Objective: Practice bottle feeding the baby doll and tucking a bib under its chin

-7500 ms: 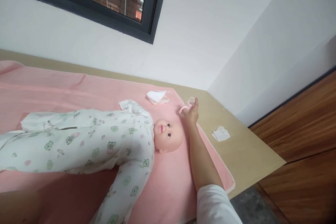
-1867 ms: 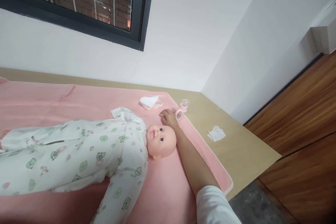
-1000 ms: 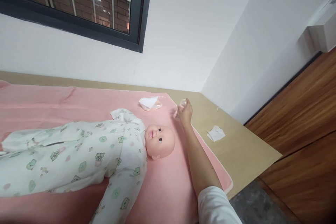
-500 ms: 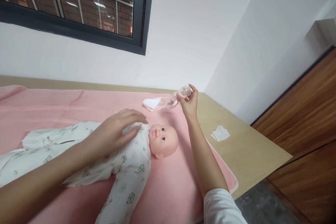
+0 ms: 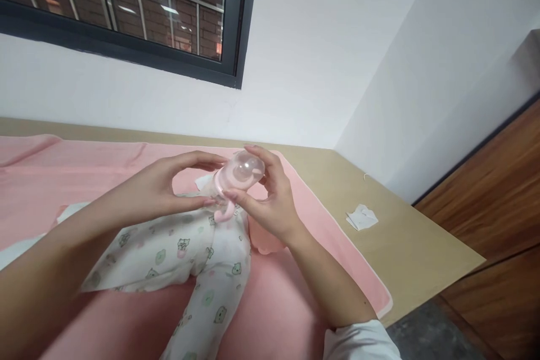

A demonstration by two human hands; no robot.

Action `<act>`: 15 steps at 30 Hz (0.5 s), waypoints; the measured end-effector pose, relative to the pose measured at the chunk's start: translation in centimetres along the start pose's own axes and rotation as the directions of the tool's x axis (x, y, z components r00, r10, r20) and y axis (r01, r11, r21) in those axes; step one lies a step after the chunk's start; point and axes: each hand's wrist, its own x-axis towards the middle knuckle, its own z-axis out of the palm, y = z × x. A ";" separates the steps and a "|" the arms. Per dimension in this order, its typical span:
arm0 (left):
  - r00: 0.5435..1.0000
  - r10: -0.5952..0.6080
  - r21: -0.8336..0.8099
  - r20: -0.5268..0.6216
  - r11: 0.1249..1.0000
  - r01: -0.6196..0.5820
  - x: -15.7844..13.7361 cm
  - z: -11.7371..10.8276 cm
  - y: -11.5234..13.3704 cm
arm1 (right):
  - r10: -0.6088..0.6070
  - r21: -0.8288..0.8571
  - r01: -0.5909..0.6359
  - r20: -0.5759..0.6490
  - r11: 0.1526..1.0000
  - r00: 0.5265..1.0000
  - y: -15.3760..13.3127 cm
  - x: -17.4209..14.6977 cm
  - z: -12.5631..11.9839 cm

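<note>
A clear baby bottle (image 5: 237, 175) with a pink collar, a pink handle and a see-through dome cap is tilted above the doll's chest. My right hand (image 5: 276, 198) wraps round its capped end, thumb by the collar. From the other side, my left hand (image 5: 162, 183) has its thumb and fingers closed about the bottle's lower part. Below lies a baby doll (image 5: 185, 250) on its back, dressed in a white suit printed with small animals. Its head is mostly hidden behind my right hand.
Under the doll is a pink mat (image 5: 291, 287) spread on a wooden table (image 5: 415, 244). A crumpled white tissue (image 5: 361, 217) lies on the table at right, and another white piece (image 5: 203, 181) shows behind my left hand. A wall and window (image 5: 169, 11) stand behind.
My right hand has brought the bottle left and nearer, from beyond the doll's head to over its chest. My left hand has left the doll's chest and come to the bottle.
</note>
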 end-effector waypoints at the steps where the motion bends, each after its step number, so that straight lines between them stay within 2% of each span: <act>1: 1.000 0.000 -0.011 0.023 1.000 0.000 -0.1 0.2 0.5 | 0.005 0.007 -0.005 0.004 1.000 1.000 -0.2 -0.2 0.3; 7: 0.997 -0.050 -0.145 0.059 0.988 0.058 0.1 2.1 2.2 | 0.078 0.037 -0.078 -0.003 0.996 0.997 0.0 -0.9 1.5; 11: 0.992 -0.077 -0.255 0.101 0.962 0.101 0.3 2.8 2.1 | 0.078 0.094 -0.079 0.019 0.992 0.997 -0.1 -0.9 1.8; 15: 0.990 -0.106 -0.261 0.091 0.957 0.126 0.1 2.9 1.9 | 0.143 0.159 -0.146 0.026 0.976 0.989 -0.7 -0.7 1.6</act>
